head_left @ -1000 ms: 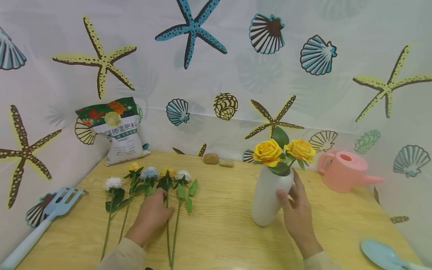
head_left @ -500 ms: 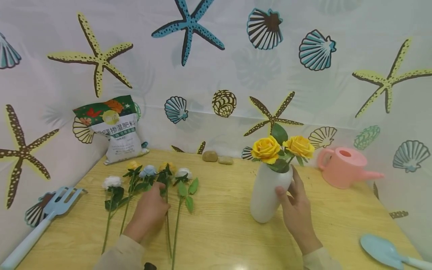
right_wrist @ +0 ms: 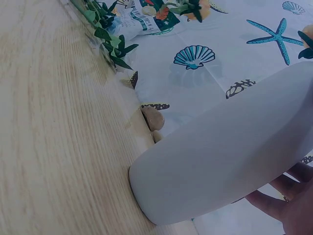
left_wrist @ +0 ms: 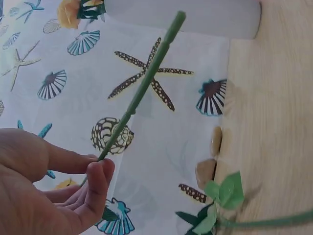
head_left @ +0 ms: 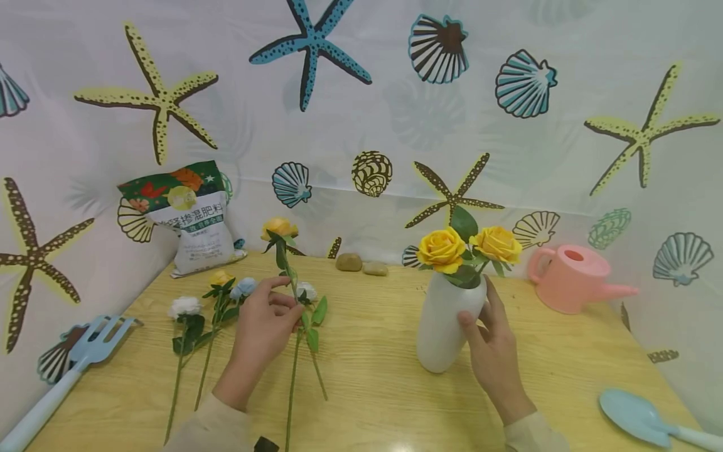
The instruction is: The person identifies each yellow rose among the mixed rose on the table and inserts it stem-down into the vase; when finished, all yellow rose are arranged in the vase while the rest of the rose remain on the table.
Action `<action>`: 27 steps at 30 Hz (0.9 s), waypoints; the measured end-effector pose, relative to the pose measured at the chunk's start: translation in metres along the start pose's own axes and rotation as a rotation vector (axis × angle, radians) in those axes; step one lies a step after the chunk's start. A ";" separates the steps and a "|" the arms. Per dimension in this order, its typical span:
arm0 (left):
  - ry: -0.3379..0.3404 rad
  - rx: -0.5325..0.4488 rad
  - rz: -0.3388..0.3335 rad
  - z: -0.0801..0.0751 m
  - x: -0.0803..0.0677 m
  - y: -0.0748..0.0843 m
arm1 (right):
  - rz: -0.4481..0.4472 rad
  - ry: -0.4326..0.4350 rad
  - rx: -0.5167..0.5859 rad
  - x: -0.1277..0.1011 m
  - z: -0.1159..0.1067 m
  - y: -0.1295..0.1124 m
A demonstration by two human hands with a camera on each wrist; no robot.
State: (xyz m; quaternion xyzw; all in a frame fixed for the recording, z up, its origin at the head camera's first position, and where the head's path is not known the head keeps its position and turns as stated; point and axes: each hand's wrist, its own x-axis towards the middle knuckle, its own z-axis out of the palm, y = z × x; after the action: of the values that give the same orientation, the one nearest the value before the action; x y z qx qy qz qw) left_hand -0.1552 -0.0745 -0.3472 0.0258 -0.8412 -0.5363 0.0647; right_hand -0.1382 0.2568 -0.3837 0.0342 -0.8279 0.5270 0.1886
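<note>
An orange-yellow artificial rose point(head_left: 279, 228) on a long green stem stands nearly upright, lifted off the tabletop point(head_left: 373, 376), bloom uppermost. The white vase point(head_left: 446, 326) stands tilted leftward, two yellow roses point(head_left: 469, 246) in its mouth.

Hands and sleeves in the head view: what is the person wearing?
Both hands are bare: no gloves on the left hand or right hand. Each forearm ends in a plain beige long sleeve, left sleeve, right sleeve. No watch or markings show.

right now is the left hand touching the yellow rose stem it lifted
Touching. The left wrist view shows the left hand pinching the stem between thumb and fingers.
</note>
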 end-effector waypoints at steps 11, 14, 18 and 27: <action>0.200 -0.596 0.222 0.065 -0.010 0.050 | -0.008 0.015 0.006 0.001 0.000 0.002; 0.241 -0.691 0.297 0.083 -0.014 0.064 | -0.025 0.021 0.022 0.002 0.001 0.002; 0.314 -0.817 0.363 0.102 -0.016 0.078 | -0.021 0.015 0.030 0.003 0.003 0.002; 0.463 -1.036 0.424 0.124 -0.009 0.102 | -0.003 0.022 0.022 0.004 -0.001 0.004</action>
State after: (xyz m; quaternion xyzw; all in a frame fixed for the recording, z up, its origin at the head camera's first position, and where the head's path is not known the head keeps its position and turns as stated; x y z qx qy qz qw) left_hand -0.1604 0.0809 -0.3069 -0.0613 -0.4217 -0.8317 0.3558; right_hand -0.1424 0.2601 -0.3860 0.0318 -0.8198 0.5363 0.1983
